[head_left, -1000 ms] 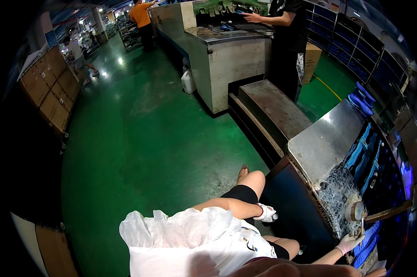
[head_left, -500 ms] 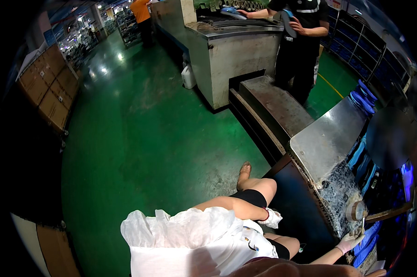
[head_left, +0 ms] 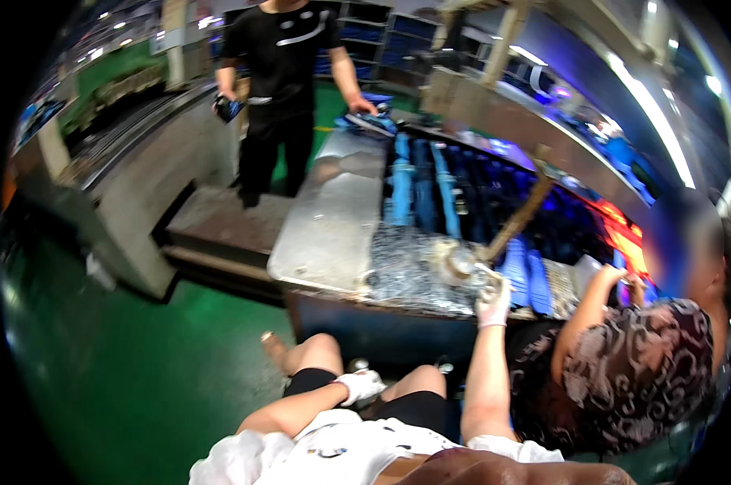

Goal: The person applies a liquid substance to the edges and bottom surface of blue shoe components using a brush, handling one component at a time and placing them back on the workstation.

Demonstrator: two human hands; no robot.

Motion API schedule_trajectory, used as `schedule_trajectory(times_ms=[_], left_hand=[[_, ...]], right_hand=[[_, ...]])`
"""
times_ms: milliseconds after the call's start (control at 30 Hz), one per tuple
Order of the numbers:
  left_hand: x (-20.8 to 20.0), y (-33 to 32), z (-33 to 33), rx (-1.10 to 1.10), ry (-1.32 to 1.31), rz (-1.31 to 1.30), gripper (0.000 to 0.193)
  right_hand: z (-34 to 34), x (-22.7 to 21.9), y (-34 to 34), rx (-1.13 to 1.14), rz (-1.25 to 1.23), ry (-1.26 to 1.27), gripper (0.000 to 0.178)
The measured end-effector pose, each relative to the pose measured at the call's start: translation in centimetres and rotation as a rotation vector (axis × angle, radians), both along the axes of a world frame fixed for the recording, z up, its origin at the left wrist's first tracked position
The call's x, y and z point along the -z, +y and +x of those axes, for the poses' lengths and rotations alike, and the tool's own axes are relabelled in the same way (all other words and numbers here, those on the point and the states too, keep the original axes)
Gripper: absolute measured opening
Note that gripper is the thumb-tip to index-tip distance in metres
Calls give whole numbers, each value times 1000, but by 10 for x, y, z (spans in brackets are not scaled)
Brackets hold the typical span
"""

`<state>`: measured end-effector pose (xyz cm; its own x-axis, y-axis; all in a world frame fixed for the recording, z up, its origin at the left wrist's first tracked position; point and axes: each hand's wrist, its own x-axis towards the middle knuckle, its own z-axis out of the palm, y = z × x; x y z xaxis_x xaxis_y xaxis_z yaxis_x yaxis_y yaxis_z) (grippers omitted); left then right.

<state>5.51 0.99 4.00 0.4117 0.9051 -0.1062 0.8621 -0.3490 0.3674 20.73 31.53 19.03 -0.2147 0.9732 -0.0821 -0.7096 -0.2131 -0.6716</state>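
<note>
My right hand [head_left: 493, 302], in a pale glove, is stretched to the near edge of the workbench and closed around a thin-handled tool, blurred by motion. Close to its fingertips stands a small round pot [head_left: 461, 263], on bench covering that looks like crinkled plastic film [head_left: 406, 271]. Just right of this hand lie blue shoe soles [head_left: 514, 275]. My left hand [head_left: 361, 387], gloved in white, rests low at my lap between my thighs. Its fingers are blurred, and nothing can be seen in them.
A bare metal sheet [head_left: 325, 214] covers the bench's left part. Behind the pot sit rows of blue and dark pieces [head_left: 446, 190] and a slanted wooden bar [head_left: 521, 214]. A person in black [head_left: 280, 73] stands across, touching blue soles. Another, in patterned clothing [head_left: 632, 372], sits close at right.
My view has swung to the right and up, bringing the bench to the middle and the neighbour at right into sight. My right hand stays by the pot; my left stays at my lap.
</note>
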Motion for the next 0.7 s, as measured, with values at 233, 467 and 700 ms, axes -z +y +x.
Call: schedule_trajectory(times_ms=[233,467,700], left_hand=[[-27,-4,6,-132,3,-256,18],[-17,-5,2,-550,-435,-523,22],[-34,2,1,-416,-420,-438,30]], right_hand=[[6,-2,-14,-51,77,57,25],[-1,2,-11,-43,82,64,26],[-1,4,-2,-75,97,75,30]])
